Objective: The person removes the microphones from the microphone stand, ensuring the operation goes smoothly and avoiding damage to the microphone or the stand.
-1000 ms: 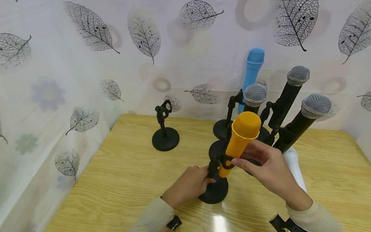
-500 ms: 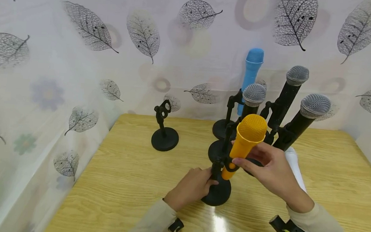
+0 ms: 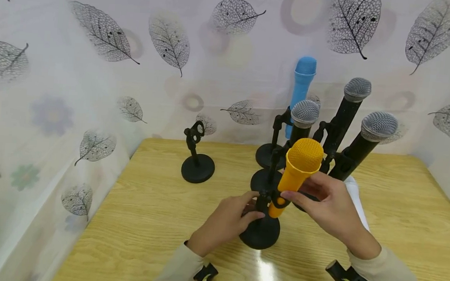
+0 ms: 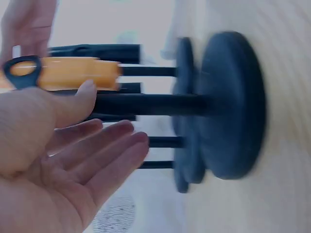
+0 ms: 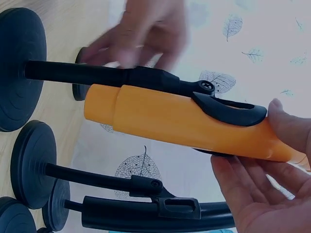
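1. A bare stand (image 3: 198,170) is standing well left of the orange mic (image 3: 296,171).
2. Nearer it, the left hand (image 3: 223,223) is staying loose around the front stand (image 3: 260,235), fingers parted, gripping nothing.
3. The orange mic is leaning in that stand's clip.
4. The right hand (image 3: 328,204) is pinching it, thumb against fingers.
5. Black mics (image 3: 341,122) are tilting behind.

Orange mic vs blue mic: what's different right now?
Contact: the orange mic is held by the right hand; no hand touches the blue mic.
Position: orange is nearest the person, blue farther back.
Lean: in the head view, orange tilts more than blue.
Shared: each sits head-up in a black stand.
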`<state>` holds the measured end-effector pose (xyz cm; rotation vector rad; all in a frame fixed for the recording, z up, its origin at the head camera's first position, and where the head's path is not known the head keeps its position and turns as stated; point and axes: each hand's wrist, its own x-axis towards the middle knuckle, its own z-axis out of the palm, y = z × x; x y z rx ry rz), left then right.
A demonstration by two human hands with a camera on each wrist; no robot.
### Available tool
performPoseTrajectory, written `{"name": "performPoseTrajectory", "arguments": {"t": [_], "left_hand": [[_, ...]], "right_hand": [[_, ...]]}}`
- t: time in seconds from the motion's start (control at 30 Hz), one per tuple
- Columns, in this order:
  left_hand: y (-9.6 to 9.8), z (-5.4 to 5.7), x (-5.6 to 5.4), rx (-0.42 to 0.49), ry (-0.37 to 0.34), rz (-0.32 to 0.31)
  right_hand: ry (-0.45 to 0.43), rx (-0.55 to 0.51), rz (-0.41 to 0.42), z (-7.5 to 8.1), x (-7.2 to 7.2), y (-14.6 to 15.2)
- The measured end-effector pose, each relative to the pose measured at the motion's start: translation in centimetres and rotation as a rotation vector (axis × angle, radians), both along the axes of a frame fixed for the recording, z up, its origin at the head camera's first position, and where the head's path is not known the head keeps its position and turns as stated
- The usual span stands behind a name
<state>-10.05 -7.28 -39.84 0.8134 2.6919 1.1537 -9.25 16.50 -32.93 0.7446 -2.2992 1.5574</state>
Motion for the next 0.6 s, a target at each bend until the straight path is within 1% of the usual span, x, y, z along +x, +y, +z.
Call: {"name": "performPoseTrajectory", "arguments": {"t": [0.1,0.2,0.37,0.43,0.47,0.6], "left_hand": [[-0.2,1.0,0.3,0.101,0.043,-0.012],[0.1,1.7,0.3,0.168,0.102,-0.031],[0.9,2.3,0.1,0.288,0.161,-0.004],[1.2,2.4,0.0,0.326,0.198,0.002],[1.3,2.4,-0.1,0.33,0.232,0.002],[1.6,2.4,-0.4,0.344,0.319,-0.008]], "right_hand": [[0.017,-0.001,-0.02,0.1,0.1,-0.2],[0.022,0.006,-0.046,0.2,0.2,-0.3],[0.049,0.03,-0.071,0.3,0.3,-0.5],[0.068,0.038,-0.081,0.3,0.3,-0.6],[0.078,0.041,-0.089,0.3,0.3,-0.7],[0.1,0.042,-0.112,0.3,0.4,-0.8]]}}
